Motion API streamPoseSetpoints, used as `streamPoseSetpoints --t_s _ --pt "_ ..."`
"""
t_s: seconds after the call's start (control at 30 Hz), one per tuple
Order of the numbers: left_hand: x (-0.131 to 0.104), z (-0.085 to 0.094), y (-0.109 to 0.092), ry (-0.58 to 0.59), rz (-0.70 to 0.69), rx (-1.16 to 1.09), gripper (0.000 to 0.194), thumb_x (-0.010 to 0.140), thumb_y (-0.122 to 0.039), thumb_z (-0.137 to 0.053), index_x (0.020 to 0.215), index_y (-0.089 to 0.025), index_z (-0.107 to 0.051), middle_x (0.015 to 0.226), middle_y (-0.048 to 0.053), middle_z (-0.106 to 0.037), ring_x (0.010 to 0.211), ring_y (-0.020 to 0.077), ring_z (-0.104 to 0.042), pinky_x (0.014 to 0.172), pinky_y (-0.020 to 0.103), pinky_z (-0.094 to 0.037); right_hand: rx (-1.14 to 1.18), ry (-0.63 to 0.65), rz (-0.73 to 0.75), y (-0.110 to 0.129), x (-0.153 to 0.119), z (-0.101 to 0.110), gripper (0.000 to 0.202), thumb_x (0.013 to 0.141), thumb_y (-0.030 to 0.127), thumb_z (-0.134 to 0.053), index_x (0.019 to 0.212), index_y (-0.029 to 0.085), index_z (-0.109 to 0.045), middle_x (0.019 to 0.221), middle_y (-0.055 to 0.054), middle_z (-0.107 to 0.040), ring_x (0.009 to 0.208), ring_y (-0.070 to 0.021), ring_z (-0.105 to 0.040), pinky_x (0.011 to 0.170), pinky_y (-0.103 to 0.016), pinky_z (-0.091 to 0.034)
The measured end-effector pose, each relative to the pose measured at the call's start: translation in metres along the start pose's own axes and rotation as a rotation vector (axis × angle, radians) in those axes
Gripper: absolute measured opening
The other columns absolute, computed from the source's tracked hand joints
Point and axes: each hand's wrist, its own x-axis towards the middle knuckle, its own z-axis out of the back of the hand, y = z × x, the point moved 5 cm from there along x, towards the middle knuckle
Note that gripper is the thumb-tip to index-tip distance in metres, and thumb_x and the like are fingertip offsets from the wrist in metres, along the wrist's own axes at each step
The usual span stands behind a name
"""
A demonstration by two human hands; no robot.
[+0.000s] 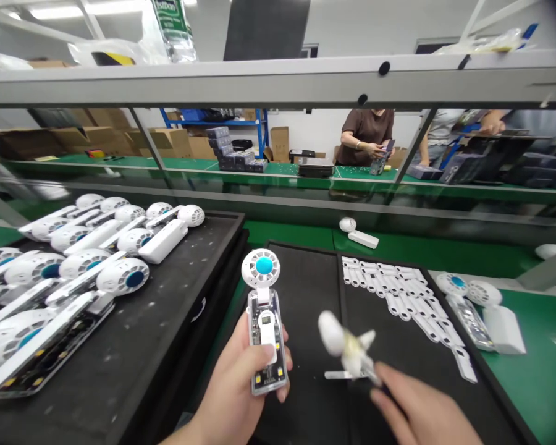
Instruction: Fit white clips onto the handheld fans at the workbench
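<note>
My left hand grips a small handheld fan with a round white head, a blue centre and a clear body over a dark circuit board. My thumb presses on a white cover strip with a small dark window, lying on that body. To the right, my right hand pinches a white, hammer-like tool with a yellowish middle; motion blurs it. Beneath it a thin pale strip shows over the black tray. Many similar white strips lie in slanting rows on the tray's right half.
At left, a black foam tray carries many white fans. More fans lie on the green bench at right, and one fan behind the tray. A grey shelf beam crosses above. Across the line, a co-worker handles a box.
</note>
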Motion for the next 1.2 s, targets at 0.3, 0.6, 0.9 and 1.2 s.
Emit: streamPoseSetpoints --t_s 0.3,0.6,0.9,1.2 --pt "-0.015 -0.022 0.002 0.268 0.132 0.115 0.051 0.068 -0.031 -0.085 0.112 -0.017 -0.061 0.093 0.011 -0.07 0.077 0.0273 -0.072 0.073 0.035 -0.053 -0.175 0.036 -0.011 -0.012 0.027 -0.028 0.039 0.094 0.031 -0.056 0.128 0.012 -0.056 0.111 -0.015 -0.065 0.096 -0.0287 -0.059 0.081 -0.044 -0.05" --pt "-0.012 -0.015 0.01 0.105 0.175 0.318 0.024 0.076 -0.035 -0.067 0.089 -0.017 -0.057 0.071 0.002 -0.061 0.06 0.0162 -0.058 0.056 0.028 -0.05 0.285 0.086 -0.08 0.031 0.032 -0.009 0.023 0.1 0.018 -0.041 0.091 0.019 -0.062 0.079 -0.002 -0.062 0.072 -0.0163 -0.06 0.064 -0.028 -0.046" --pt "-0.013 -0.03 0.03 0.122 0.358 0.72 0.042 0.076 -0.044 -0.061 0.105 -0.018 -0.049 0.067 -0.001 -0.056 0.056 0.0172 -0.053 0.05 0.027 -0.046 0.152 0.235 0.106 0.063 0.055 0.075 0.018 0.086 0.009 -0.044 0.085 0.02 -0.058 0.071 -0.001 -0.058 0.062 -0.0178 -0.049 0.056 -0.032 -0.035" --pt "-0.025 -0.031 0.035 0.232 0.235 1.085 0.016 0.086 -0.035 -0.053 0.094 -0.023 -0.061 0.071 -0.002 -0.062 0.057 0.0156 -0.052 0.06 0.026 -0.045 0.012 0.258 0.285 0.074 0.045 0.083 0.023 0.066 0.009 -0.049 0.083 0.021 -0.059 0.068 -0.001 -0.06 0.055 -0.018 -0.051 0.05 -0.033 -0.033"
